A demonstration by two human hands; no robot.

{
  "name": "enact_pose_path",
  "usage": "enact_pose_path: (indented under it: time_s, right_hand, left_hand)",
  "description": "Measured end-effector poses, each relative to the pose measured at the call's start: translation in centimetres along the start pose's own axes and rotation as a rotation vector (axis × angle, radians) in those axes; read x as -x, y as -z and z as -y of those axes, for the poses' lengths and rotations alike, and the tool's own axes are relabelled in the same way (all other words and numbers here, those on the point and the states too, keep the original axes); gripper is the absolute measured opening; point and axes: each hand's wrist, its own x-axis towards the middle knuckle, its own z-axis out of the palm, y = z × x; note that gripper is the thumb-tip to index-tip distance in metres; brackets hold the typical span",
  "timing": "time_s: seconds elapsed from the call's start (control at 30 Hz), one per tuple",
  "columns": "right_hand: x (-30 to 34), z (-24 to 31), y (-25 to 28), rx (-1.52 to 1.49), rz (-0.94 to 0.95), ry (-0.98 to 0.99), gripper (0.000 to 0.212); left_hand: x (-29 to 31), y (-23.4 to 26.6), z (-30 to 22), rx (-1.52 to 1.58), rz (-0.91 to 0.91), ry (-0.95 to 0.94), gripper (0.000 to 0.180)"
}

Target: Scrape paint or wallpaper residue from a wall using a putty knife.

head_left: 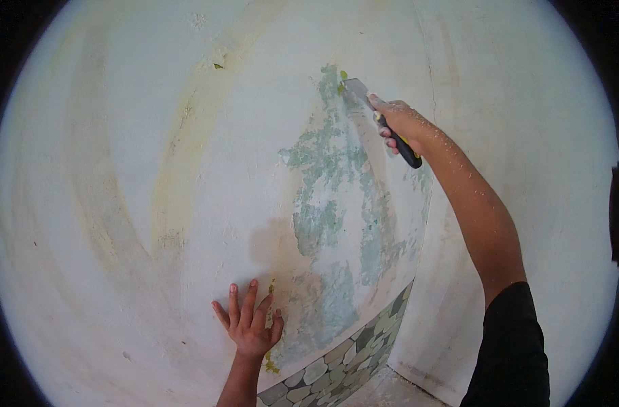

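My right hand grips a scraper with a black and yellow handle. Its flat metal blade lies against the wall at the top of a scraped patch, where blue-green shows through the white paint. Pale flecks of paint dust cling to my right hand and forearm. Lower and to the left, my left hand rests on the wall with its fingers spread, holding nothing. A yellow-green streak runs along the wall beside it.
A band of stone-patterned tiles runs along the wall's foot, with a strip of dusty floor below. The wall's corner stands right of the patch, and another pale wall continues there. Yellowish and brown stains streak the left side.
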Motion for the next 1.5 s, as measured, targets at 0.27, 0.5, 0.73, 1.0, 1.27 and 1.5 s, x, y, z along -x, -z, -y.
enact_pose_path:
  time_s: [0.27,0.5,0.73,1.0,1.27,1.5]
  right_hand:
    - [-4.2,4.4,-1.4,-0.122,0.013,0.127,0.044]
    - [-1.6,4.5,0.5,0.138,-0.02,0.11,0.044]
    - [-2.4,2.3,1.7,0.227,0.029,0.074,0.048]
    - [-2.3,2.1,-0.5,0.161,-0.033,0.103,0.053]
    - [-0.5,0.0,-1.1,0.337,-0.057,0.246,0.06]
    - [-2.1,2.8,-2.9,0.232,-0.047,0.232,0.058]
  left_hand:
    - [-0.1,-0.2,-0.2,-0.009,0.022,-0.041,0.024]
    - [0.2,-0.4,0.2,-0.018,-0.009,-0.021,0.021]
    - [0.1,-0.2,-0.1,-0.011,0.009,-0.005,0.02]
    - [0.2,-0.3,0.0,-0.02,-0.003,-0.013,0.02]
    - [0.2,-0.2,0.0,-0.018,0.013,0.002,0.02]
    - [-0.1,-0.3,-0.2,0.005,0.016,-0.021,0.023]
